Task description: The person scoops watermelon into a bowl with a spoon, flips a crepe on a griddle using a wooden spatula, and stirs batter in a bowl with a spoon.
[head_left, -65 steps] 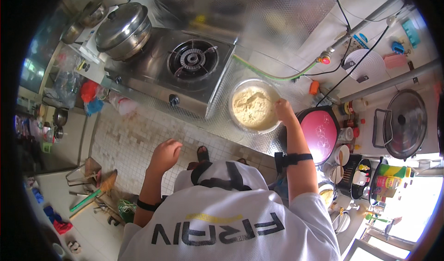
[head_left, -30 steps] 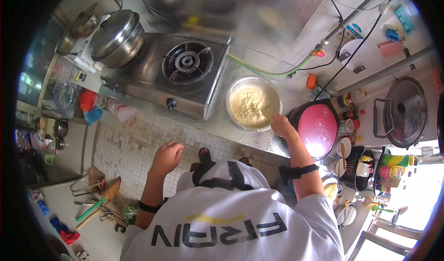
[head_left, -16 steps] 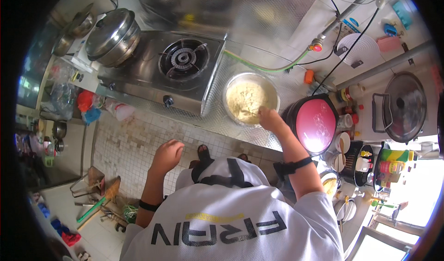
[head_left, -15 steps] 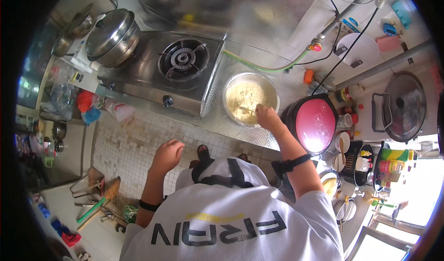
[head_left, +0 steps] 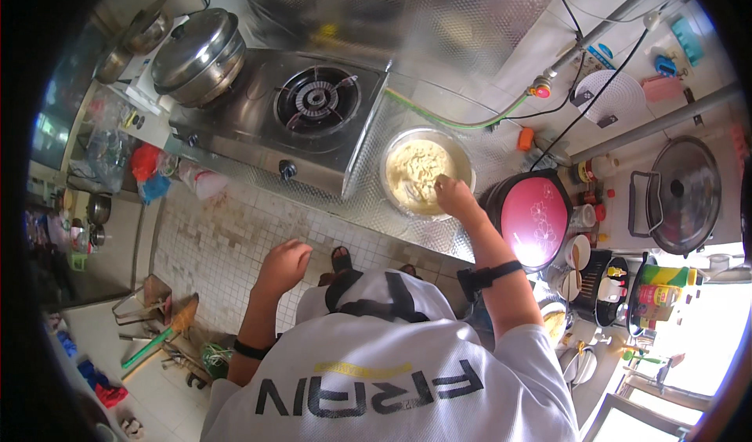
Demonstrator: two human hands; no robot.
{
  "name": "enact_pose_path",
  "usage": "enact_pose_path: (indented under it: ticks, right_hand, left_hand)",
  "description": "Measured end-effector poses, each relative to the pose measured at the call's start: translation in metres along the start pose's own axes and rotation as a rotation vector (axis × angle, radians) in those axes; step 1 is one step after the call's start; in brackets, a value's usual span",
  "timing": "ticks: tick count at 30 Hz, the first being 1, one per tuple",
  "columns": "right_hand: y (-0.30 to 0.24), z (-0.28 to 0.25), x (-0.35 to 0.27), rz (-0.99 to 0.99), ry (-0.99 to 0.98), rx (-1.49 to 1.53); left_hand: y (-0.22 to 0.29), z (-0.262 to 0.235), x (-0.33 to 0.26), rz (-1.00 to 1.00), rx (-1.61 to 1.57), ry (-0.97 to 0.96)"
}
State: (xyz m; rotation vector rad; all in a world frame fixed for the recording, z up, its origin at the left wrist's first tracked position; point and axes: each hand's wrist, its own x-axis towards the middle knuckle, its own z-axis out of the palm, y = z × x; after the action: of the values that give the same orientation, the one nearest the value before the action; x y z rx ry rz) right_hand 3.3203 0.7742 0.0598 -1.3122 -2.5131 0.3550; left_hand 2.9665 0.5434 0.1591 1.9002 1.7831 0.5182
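Over the near right edge of a round metal bowl (head_left: 469,160), my right hand (head_left: 457,198) is closed on a thin utensil whose tip dips into the contents; its exact kind is hard to make out. Pale yellow, lumpy batter or dough (head_left: 421,168) fills the bowl, which stands on the silvery counter (head_left: 368,177) to the right of the stove. My left hand (head_left: 285,265) hangs in front of the counter over the tiled floor, fingers curled in, touching nothing, with no object showing in it.
A gas stove (head_left: 316,99) stands left of the bowl, with a lidded steel pot (head_left: 196,58) on its left side. Close to my right forearm is a pink-lidded appliance (head_left: 536,213). A green hose (head_left: 446,119) runs behind the bowl. Bottles and bowls crowd the right side.
My right hand has shifted slightly within the bowl area, and the batter's surface looks stirred into different folds. The left hand keeps its place. The whole view has moved a little.
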Motion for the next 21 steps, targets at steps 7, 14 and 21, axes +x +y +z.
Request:
enact_pose_path:
  ticks: [7, 14, 21]
  right_hand:
    - [0.016, -0.010, 0.021, 0.441, 0.227, 0.035]
    - [0.002, 0.019, 0.029, 0.378, 0.204, 0.165]
    - [0.028, -0.017, 0.002, -0.060, -0.208, -0.089]
  left_hand:
    - [0.005, -0.006, 0.003, -0.035, -0.026, 0.031]
    - [0.001, 0.000, -0.003, -0.053, 0.015, -0.005]
    - [-0.003, -0.003, -0.009, -0.056, -0.009, 0.030]
